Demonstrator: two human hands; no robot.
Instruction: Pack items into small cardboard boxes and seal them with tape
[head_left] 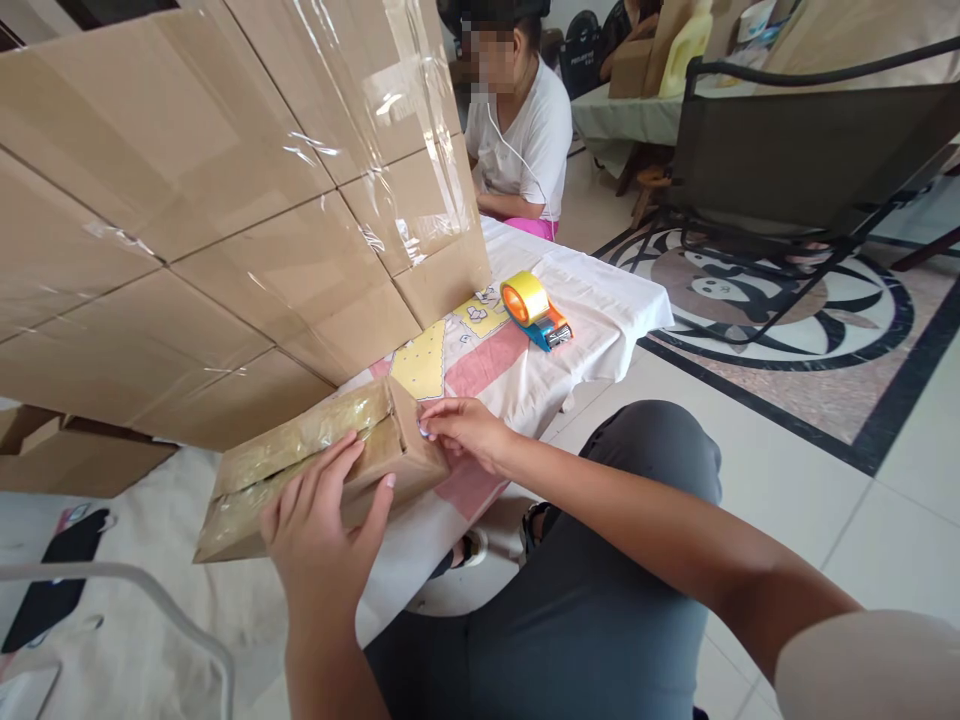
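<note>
A long brown cardboard box [375, 455], its top seam covered with shiny tape, lies on the cloth-covered table. My left hand [322, 510] rests on it with fingers spread, the fingertips on the taped top and the thumb at the near edge. At the box's right end, the fingers of my right hand [465, 430] are pinched together against the end panel. A small whitish bit shows at those fingertips, too small to name. Beyond my right hand, a tape dispenser [536, 310] with a yellow roll stands on the patterned cloth.
A tall stack of taped cartons [247, 220] rises behind the box. An open carton [82, 455] is at the left, near a curved white tube [135, 572]. Across the table sits a person in a white shirt [536, 130]. A folding chair [810, 160] stands at right.
</note>
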